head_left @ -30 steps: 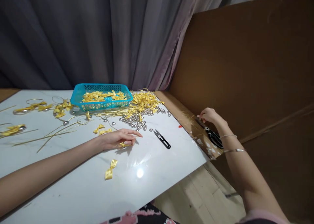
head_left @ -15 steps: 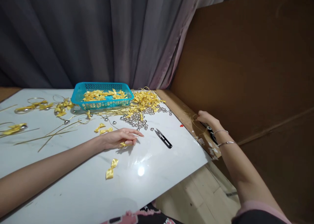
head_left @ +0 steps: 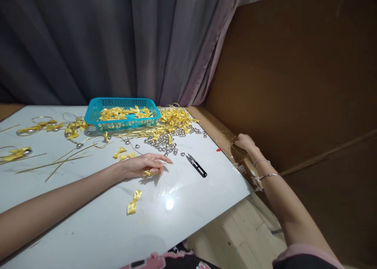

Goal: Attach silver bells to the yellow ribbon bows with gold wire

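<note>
My left hand [head_left: 147,165] rests on the white table with its index finger stretched out. Its other fingers are curled round a small yellow ribbon bow [head_left: 147,174], partly hidden under them. Another yellow bow [head_left: 134,202] lies on the table below that hand, and black thread snips [head_left: 196,165] lie to its right. My right hand [head_left: 245,141] is reached out over the brown ledge past the table's right edge, its fingers curled together. Thin gold strands [head_left: 231,140] show beside those fingertips; what the fingers hold, if anything, is hidden.
A turquoise basket [head_left: 123,125] of yellow bows stands at the back. Beside it are a heap of yellow bows [head_left: 176,119] and many silver heart beads [head_left: 161,144]. Gold cords [head_left: 69,159] lie at left. A brown board [head_left: 294,76] rises on the right; a grey curtain [head_left: 112,45] hangs behind.
My right hand and forearm have shifted slightly left. A black-and-white item seen beside the right wrist is now hidden. My left hand stays in place with the bow.
</note>
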{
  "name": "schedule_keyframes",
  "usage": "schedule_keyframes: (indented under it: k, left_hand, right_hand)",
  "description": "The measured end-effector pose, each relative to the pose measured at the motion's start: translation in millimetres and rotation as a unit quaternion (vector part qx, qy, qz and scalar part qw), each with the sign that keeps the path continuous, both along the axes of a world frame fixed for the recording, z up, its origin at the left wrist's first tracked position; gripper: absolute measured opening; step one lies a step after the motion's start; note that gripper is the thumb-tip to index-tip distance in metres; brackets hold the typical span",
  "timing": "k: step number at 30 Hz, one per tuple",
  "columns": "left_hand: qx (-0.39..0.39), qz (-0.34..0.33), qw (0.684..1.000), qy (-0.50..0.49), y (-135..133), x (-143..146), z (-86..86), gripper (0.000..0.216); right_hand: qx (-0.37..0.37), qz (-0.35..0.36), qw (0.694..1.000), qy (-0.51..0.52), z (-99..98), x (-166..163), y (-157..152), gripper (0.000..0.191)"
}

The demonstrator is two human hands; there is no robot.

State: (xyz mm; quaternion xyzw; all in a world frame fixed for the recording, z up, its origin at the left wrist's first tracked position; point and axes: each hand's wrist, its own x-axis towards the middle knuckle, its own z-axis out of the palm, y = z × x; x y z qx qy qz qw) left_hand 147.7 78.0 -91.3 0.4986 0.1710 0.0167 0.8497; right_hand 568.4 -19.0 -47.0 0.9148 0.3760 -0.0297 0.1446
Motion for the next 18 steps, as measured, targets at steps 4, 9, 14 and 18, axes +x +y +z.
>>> schedule_keyframes:
  k: [4, 9, 14, 18]
  left_hand:
    - [-0.014, -0.004, 1.000, -0.005, 1.3, 0.4, -2.1, 0.035]
    - [-0.016, -0.005, 1.000, -0.008, 2.3, 0.4, -3.4, 0.036]
    - [-0.012, -0.013, 1.000, -0.017, 3.0, 0.0, -5.4, 0.034]
    - [-0.008, -0.016, 1.000, -0.021, 3.1, -0.4, -5.8, 0.035]
  right_hand:
    - [0.009, -0.010, 1.000, -0.017, -1.0, -3.6, -1.1, 0.029]
    - [0.009, -0.023, 0.999, -0.032, -0.7, -6.3, 0.8, 0.029]
    - [0.011, -0.025, 0.999, -0.031, -0.9, -9.0, -0.2, 0.029]
    - [0.015, -0.024, 0.999, -0.027, -2.6, -12.4, -0.9, 0.028]
